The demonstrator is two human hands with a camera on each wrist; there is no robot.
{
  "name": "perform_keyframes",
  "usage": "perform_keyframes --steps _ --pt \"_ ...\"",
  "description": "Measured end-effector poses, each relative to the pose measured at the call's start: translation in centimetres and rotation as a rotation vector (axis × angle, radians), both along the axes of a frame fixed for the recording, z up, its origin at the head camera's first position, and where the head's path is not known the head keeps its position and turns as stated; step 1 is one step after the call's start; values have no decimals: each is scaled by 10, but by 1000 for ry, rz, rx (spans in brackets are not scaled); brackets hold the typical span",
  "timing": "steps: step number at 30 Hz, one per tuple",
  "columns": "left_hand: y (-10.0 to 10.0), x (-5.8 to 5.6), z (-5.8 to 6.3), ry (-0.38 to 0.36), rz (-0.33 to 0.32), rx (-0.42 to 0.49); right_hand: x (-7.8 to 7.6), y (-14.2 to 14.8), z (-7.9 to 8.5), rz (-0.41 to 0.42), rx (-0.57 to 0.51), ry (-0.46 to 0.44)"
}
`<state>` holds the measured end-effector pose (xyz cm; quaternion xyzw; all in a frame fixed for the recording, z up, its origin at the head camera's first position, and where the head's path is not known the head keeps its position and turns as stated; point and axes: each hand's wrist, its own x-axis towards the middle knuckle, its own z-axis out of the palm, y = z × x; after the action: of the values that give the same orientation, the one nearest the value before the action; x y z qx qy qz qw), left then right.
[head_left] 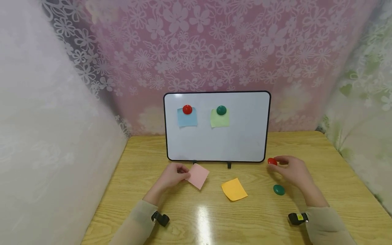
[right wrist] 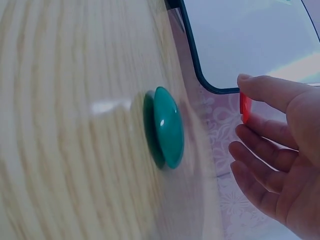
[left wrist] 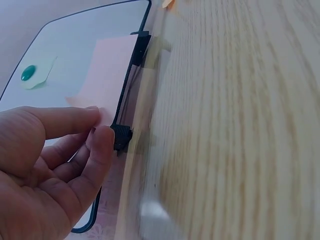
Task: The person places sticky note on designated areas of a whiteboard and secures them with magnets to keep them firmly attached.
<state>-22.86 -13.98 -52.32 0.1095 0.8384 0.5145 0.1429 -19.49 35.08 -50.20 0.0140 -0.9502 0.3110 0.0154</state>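
My left hand [head_left: 174, 176] pinches a pink sticky note [head_left: 198, 176] by its left corner, in front of the whiteboard's lower edge. In the left wrist view the thumb and index finger meet on that pink note [left wrist: 109, 75]. Between thumb and index finger, my right hand [head_left: 294, 172] holds a round red magnet [head_left: 272, 162] near the board's lower right corner; the right wrist view shows the red magnet [right wrist: 245, 106] edge-on. A green magnet [head_left: 279, 190] lies on the table below the right hand. An orange sticky note [head_left: 234, 189] lies on the table between the hands.
The whiteboard [head_left: 245, 143] stands on small black feet [head_left: 229, 165] at the back of the wooden table [head_left: 171, 217]. On it, a red magnet [head_left: 187, 109] holds a blue note [head_left: 187, 119] and a green magnet [head_left: 221, 110] holds a light green note [head_left: 219, 121].
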Motion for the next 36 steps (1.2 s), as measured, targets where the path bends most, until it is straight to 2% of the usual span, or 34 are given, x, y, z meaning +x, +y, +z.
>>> perform_keyframes --steps 12,17,27,36 --pt "2 3 9 17 37 24 0 -5 2 19 -9 60" --pt "2 4 7 14 42 26 1 -8 1 25 -26 76" --pt "5 7 8 40 69 43 0 -15 -3 65 -35 173" --pt "6 5 8 46 95 85 0 -22 1 86 -40 186"
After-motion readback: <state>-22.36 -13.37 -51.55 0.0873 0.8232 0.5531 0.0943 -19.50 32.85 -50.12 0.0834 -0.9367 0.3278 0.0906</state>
